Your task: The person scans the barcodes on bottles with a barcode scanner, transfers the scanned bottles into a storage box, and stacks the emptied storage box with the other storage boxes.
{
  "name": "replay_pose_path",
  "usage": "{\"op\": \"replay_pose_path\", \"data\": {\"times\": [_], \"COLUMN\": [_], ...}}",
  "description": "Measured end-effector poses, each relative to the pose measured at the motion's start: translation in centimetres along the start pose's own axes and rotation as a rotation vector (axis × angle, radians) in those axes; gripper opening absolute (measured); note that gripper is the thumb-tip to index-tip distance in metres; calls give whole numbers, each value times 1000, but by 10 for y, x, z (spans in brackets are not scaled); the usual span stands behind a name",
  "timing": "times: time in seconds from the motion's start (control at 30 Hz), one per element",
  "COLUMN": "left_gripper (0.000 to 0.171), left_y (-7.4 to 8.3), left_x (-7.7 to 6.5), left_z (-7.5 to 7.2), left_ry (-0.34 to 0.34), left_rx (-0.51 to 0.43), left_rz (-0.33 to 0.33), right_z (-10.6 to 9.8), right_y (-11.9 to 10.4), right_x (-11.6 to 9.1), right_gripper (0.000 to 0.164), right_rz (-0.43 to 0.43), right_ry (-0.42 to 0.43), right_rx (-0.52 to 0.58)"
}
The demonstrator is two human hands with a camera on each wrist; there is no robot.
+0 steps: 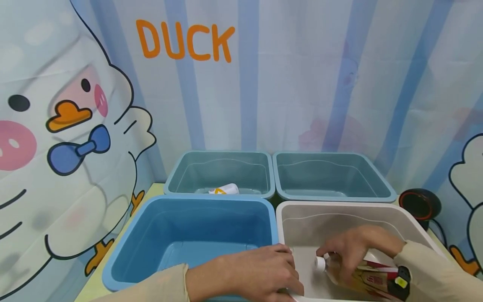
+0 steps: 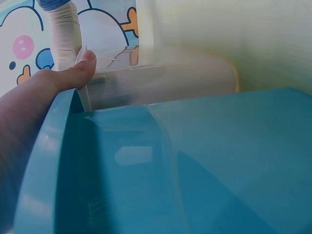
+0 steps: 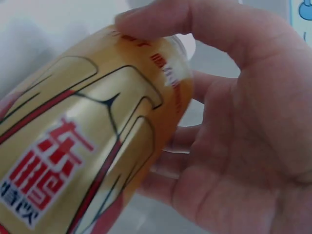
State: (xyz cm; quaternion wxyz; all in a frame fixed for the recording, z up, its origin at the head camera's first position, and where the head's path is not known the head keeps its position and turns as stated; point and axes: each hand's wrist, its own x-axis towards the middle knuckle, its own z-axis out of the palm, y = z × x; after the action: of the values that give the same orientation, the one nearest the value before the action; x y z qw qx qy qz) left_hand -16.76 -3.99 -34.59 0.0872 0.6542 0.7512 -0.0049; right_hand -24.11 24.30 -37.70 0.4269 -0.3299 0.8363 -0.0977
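Observation:
A drink bottle with a white cap and a gold label lies tilted low in the beige bin. My right hand grips it near the neck from above. Red characters on the bottle's label show in the right wrist view, where the thumb lies across its shoulder and the fingers curve behind it. My left hand rests over the adjoining rims of the blue bin and the beige bin. In the left wrist view its thumb lies by the blue rim; the other fingers are hidden there.
Two teal bins stand behind; the left teal bin holds a white-and-yellow container, and the right teal bin adjoins it. A black round device with a cable sits at the right. A printed duck curtain hangs behind.

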Motion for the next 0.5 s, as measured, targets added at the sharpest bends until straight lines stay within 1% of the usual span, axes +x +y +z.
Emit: {"op": "replay_pose_path", "data": {"times": [0.07,0.17,0.27,0.37,0.4,0.5], "left_gripper": [26,26,26,27,27,28], "left_y": [0,0,0,-1,-1,-1], "left_x": [0,0,0,0,0,0], "left_z": [0,0,0,0,0,0], "left_ry": [2,6,6,8,7,-1], "left_rx": [0,4,7,12,9,-9], "left_rz": [4,12,15,17,15,6], "right_z": [-1,-4,-9,-15,-18,-24], "right_y": [-1,0,0,0,0,-2], "right_x": [-2,-6,-10,-14,-15,-22], "right_gripper": [49,43,33,28,28,34], "right_rz": [-29,-117,-230,-300,-320,-339], "right_ry": [48,135,240,337,365,404], "right_rx": [33,77,67,53,47,88]}}
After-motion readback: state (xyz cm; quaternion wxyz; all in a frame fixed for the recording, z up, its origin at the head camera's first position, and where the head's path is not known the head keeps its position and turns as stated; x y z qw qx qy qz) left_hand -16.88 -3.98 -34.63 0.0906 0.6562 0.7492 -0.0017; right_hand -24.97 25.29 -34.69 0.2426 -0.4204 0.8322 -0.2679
